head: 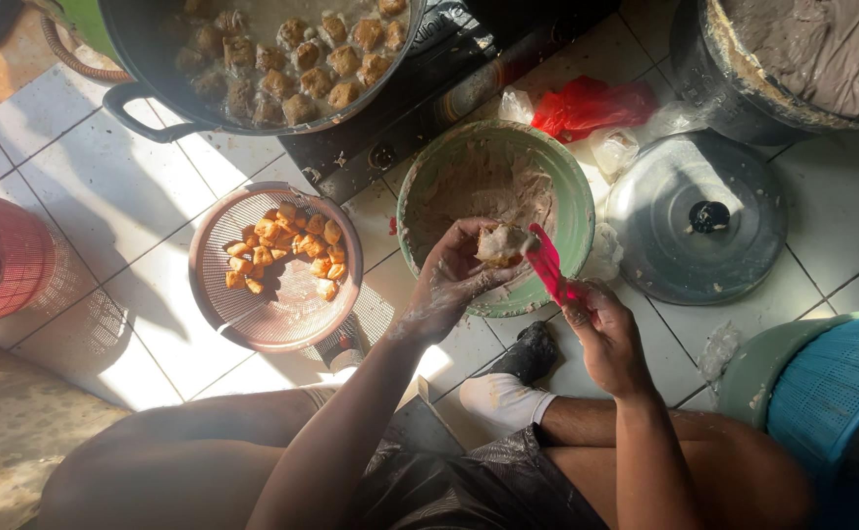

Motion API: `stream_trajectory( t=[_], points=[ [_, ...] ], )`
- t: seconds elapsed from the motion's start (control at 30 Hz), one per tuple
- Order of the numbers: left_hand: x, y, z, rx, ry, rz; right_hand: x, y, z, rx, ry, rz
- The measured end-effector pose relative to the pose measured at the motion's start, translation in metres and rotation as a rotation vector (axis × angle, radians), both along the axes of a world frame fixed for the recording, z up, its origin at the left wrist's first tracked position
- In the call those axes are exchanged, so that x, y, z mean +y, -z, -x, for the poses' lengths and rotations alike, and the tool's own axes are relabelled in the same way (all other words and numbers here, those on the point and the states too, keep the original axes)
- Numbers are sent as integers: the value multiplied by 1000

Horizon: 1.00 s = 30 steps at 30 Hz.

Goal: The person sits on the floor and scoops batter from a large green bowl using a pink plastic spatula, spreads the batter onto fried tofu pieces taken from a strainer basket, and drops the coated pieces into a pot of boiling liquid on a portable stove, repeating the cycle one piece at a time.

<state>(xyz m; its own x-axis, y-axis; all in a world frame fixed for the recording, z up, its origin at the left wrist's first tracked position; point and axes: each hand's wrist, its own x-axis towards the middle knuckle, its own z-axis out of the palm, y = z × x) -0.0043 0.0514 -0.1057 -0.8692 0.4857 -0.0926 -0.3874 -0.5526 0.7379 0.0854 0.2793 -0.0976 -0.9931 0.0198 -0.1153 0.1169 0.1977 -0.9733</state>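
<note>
Person seated on tiled floor, legs folded. Left hand smeared w/ paste, fingers curled round a stuffed tofu piece, held over near rim of green bowl. Right hand pinches a red spatula betw. thumb & fingers, tip touching the tofu. Bowl holds pale paste.

Pink colander just left of bowl, w/ fried tofu cubes inside. Dark wok on stove above, full of filled pieces. Metal lid lies right of bowl, knob up. Red plastic bag beyond. Blue basket near right knee.
</note>
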Motion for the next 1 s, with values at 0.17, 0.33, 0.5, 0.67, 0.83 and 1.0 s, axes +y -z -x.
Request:
stream_trajectory(
  t=[0.17,0.33,0.5,0.67,0.83,1.0],
  points=[
    [-1,-8,7,352,-170,387,-5,-17,1,-175,-25,152],
    [-4,-23,13,546,-225,592,-15,-43,7,204,-35,-438],
    [-4,-36,12,342,-228,458,-10,-52,6,245,62,-326],
    [-10,-44,13,482,-317,708,-20,-28,-1,-393,85,443],
    [-11,-46,16,665,-416,1139,-29,-25,5,-469,-19,638],
    [-14,-51,21,736,-451,1318,-38,-47,17,-365,0,480]
  ],
)
